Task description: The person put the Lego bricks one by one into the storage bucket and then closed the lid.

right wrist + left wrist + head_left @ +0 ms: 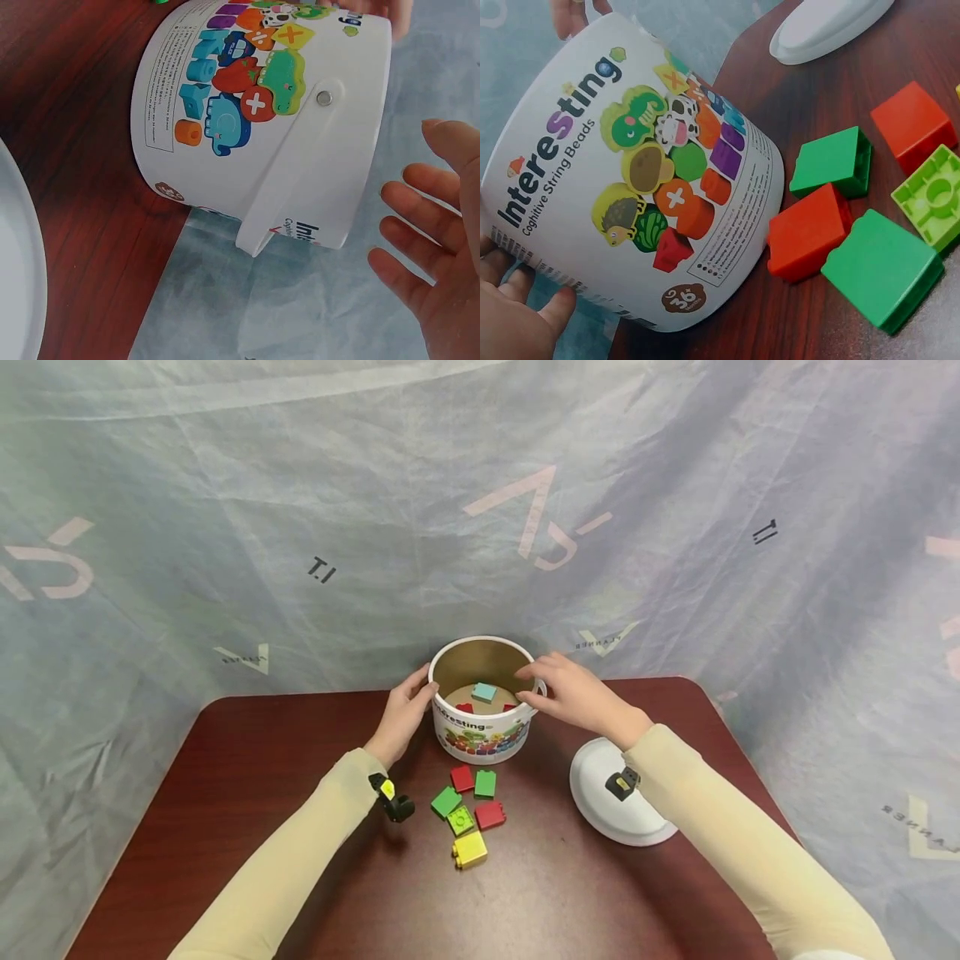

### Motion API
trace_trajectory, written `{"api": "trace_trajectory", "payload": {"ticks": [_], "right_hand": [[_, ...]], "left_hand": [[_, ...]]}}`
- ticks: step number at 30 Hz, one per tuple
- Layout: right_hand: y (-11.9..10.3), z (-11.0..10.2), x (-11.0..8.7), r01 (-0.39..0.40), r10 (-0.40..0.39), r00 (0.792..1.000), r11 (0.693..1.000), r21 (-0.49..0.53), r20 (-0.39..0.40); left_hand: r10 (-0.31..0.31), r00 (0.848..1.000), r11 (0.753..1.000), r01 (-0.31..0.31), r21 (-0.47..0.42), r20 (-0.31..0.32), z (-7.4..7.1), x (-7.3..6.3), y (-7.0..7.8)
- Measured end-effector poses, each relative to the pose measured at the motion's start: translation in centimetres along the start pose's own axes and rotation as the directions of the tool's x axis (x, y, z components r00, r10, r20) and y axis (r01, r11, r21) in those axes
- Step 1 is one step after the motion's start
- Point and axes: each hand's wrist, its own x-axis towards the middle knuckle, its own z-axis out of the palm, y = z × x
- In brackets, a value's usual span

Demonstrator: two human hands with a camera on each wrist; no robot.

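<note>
A white bucket printed "Interesting" stands at the back of the table, uncovered. Inside it lie a light blue block and red blocks, partly hidden by the front rim. My left hand holds the bucket's left side, thumb at the rim and fingers along the outer wall. At the opposite rim is my right hand, fingers spread and loosely bent, nothing in them; the right wrist view shows a gap between these fingers and the bucket. The bucket's white handle hangs down its side.
In front of the bucket lie several loose blocks: green, red, light green and yellow. A white lid rests on the table under the right forearm. Grey printed cloth hangs close behind the table.
</note>
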Motion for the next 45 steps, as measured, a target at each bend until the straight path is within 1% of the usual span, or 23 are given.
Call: {"api": "trace_trajectory", "payload": {"ticks": [4, 8, 12, 16, 19, 23, 28, 37, 45], "right_hand": [[-0.5, 0.0, -0.5, 0.019, -0.019, 1.000, 1.000, -0.004, -0.004], [-1.2, 0.1, -1.2, 0.046, -0.046, 0.999, 0.999, 0.007, -0.001], [-1.8, 0.2, -2.0, 0.074, -0.074, 0.997, 0.997, 0.023, -0.010], [-2.3, 0.4, -2.9, 0.105, -0.105, 0.995, 0.994, 0.039, -0.003], [-2.7, 0.8, -3.4, 0.151, -0.151, 0.988, 0.988, 0.040, -0.001], [-3.2, 1.5, -3.9, 0.223, -0.222, 0.975, 0.974, 0.035, -0.023], [-3.7, 2.6, -4.7, 0.271, -0.271, 0.963, 0.962, 0.014, -0.017], [-4.4, 5.0, -6.2, 0.263, -0.267, 0.962, 0.963, 0.065, 0.058], [-4.8, 7.4, -7.2, 0.200, -0.215, 0.971, 0.970, 0.137, 0.107]], "left_hand": [[-0.012, 1.000, 1.000, 0.012, 0.014, 0.000, 0.0, -0.1, 0.1], [-0.003, 1.000, 0.999, 0.003, 0.032, 0.004, -0.2, -0.4, 0.0], [0.022, 1.000, 0.999, -0.022, 0.043, 0.016, -0.3, -0.4, -0.1], [0.022, 0.999, 0.999, -0.024, 0.048, 0.029, -0.4, -0.4, -0.1], [0.014, 0.999, 0.999, -0.016, 0.051, 0.030, -0.4, -0.5, -0.1], [0.021, 0.999, 0.999, -0.023, 0.045, 0.030, -0.5, -0.3, -0.1], [0.024, 0.999, 0.998, -0.025, 0.052, 0.021, -0.5, 0.0, 0.0], [0.024, 0.999, 0.998, -0.027, 0.060, 0.046, -0.8, 0.1, 0.2], [0.038, 0.997, 0.997, -0.042, 0.063, 0.061, -1.3, 0.5, 0.3]]}}
